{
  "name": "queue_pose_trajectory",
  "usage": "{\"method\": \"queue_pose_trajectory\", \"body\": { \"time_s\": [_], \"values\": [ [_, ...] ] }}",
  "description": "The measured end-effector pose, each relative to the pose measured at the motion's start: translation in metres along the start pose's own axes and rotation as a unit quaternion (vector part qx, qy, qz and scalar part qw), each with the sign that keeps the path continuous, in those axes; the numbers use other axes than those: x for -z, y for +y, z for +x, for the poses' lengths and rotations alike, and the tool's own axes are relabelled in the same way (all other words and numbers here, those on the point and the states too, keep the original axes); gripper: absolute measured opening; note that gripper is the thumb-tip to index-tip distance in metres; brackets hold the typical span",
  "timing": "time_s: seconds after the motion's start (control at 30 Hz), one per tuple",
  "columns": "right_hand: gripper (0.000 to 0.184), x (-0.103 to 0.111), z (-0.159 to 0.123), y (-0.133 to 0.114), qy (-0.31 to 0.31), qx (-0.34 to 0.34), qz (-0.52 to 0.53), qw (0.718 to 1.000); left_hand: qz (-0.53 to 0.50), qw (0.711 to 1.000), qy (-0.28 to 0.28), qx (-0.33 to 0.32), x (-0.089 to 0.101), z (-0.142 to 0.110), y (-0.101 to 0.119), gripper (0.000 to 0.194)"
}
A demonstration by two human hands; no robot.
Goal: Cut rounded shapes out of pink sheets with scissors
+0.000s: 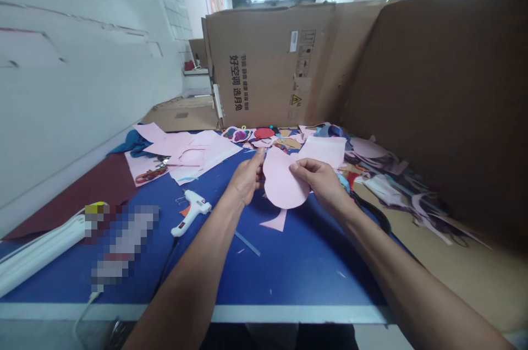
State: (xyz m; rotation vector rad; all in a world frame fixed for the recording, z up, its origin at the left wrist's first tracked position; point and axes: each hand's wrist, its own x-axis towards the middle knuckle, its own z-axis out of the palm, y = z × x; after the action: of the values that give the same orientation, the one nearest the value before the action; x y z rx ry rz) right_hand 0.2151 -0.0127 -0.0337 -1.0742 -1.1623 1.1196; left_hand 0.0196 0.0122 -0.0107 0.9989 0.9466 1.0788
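In the middle of the frame I held the pink cutout [282,182] above the blue table [309,275], my right hand [319,176] pinching its right side between thumb and fingers. My left hand [246,179] was half-curled at its left edge, though I could not tell whether it gripped; light support on both sides seemed best for keeping the thin piece uncreased.

Above the tabletop [305,267], both forearms [198,267] are bare and slim, narrowing to the left grip [246,178] and right grip [324,178], bare human hands. Below the tabletop's front edge, dark clothing [325,337] shows, its details indistinct.
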Motion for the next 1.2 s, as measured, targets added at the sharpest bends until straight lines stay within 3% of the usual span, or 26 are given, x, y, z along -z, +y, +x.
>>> {"method": "queue_pose_trajectory", "body": {
  "time_s": [0.13,0.3,0.43,0.6,0.67,0.77,0.83,1.03,1.2],
  "values": [
    [0.036,0.0,0.001,0.003,0.01,0.002,-0.002,1.0,0.002,1.0,0.002,0.005,-0.001,-0.002,0.001,0.066],
    [0.038,-0.004,-0.002,0.002,0.011,0.011,0.0,1.0,-0.01,0.999,-0.044,-0.002,-0.012,-0.004,-0.016,0.045],
    [0.034,-0.004,-0.003,-0.002,-0.002,0.047,-0.027,0.999,-0.022,1.0,0.014,-0.015,-0.013,0.0,-0.019,0.032],
    [0.028,0.007,0.004,-0.001,0.007,0.099,-0.129,0.987,-0.13,0.978,0.129,-0.103,0.012,0.013,0.005,0.03],
    [0.027,0.01,0.005,0.003,0.015,0.106,-0.266,0.958,-0.171,0.963,0.17,-0.121,0.022,0.018,0.013,0.037],
    [0.028,0.01,0.003,0.01,-0.011,0.11,-0.49,0.865,-0.204,0.953,0.191,-0.117,0.029,0.021,0.016,0.041],
    [0.026,0.009,0.0,0.012,-0.02,0.099,-0.555,0.826,-0.211,0.953,0.189,-0.11,0.03,0.021,0.014,0.04],
    [0.027,0.014,-0.005,0.01,-0.037,0.051,-0.656,0.752,-0.203,0.964,0.142,-0.095,0.026,0.019,0.008,0.029],
    [0.042,0.017,-0.002,0.01,-0.053,0.042,-0.673,0.736,-0.179,0.975,0.107,-0.08,0.023,0.014,0.007,0.027]
  ]
}}
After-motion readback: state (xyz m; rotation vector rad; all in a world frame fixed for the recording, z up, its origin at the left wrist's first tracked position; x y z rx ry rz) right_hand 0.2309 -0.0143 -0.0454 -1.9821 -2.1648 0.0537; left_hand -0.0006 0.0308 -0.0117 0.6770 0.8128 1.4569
